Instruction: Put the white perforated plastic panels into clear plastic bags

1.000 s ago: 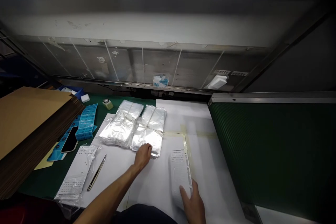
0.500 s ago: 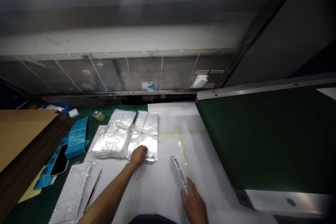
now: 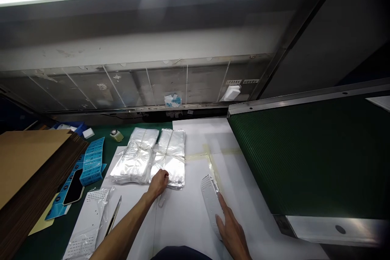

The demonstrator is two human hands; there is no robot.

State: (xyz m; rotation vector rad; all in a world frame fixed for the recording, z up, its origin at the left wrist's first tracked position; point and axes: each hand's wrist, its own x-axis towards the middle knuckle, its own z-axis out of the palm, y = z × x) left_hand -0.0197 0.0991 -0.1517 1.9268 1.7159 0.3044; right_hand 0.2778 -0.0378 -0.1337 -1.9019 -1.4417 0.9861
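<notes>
My left hand lies closed at the near edge of the right-hand bundle of clear plastic bags. Its fingertips pinch the edge of a clear bag, which sticks out below the hand. A second tied bundle of clear bags sits just to the left. Over the white work sheet, my right hand grips a white panel with small slots along its right edge. The panel stands tilted, its slotted face partly toward me, and the fingers hide part of that edge.
At left are a bagged white slotted panel, a utility knife, a phone, blue label sheets, a small bottle and stacked cardboard. A green conveyor belt runs along the right.
The panel in my right hand has turned from nearly edge-on to show its slotted face. My left hand stays at the bag bundle, shifted very slightly.
</notes>
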